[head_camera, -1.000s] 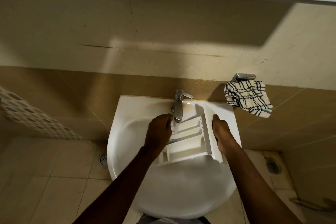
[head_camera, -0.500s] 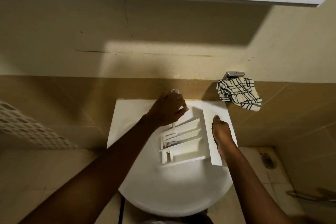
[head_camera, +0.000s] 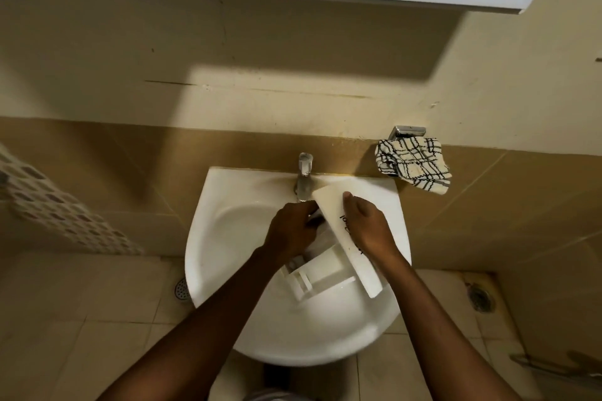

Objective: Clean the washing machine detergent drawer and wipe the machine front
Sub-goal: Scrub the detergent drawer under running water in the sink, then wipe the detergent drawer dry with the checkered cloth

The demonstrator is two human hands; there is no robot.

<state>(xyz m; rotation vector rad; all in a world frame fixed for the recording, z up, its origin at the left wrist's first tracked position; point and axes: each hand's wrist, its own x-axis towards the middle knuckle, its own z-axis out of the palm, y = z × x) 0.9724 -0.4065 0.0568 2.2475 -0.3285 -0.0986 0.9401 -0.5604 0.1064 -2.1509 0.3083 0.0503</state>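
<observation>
The drawer [head_camera: 325,270] lies tipped in the sink [head_camera: 228,238] just below the tap [head_camera: 304,177], so this looks like the rinsing step (I can't tell if water is running). The right hand [head_camera: 368,228] clasps its front panel. The left hand [head_camera: 293,231] holds the compartment side, fingers [head_camera: 308,210] curled. Next it likely needs draining, then the cloth [head_camera: 412,163] hanging nearby.

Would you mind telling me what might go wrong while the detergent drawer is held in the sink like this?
The detergent drawer is tilted, gripped by the left hand and right hand; if wet, it may slip and knock the sink. Its front panel's upper corner sits close to the tap and could strike it when turned.
</observation>
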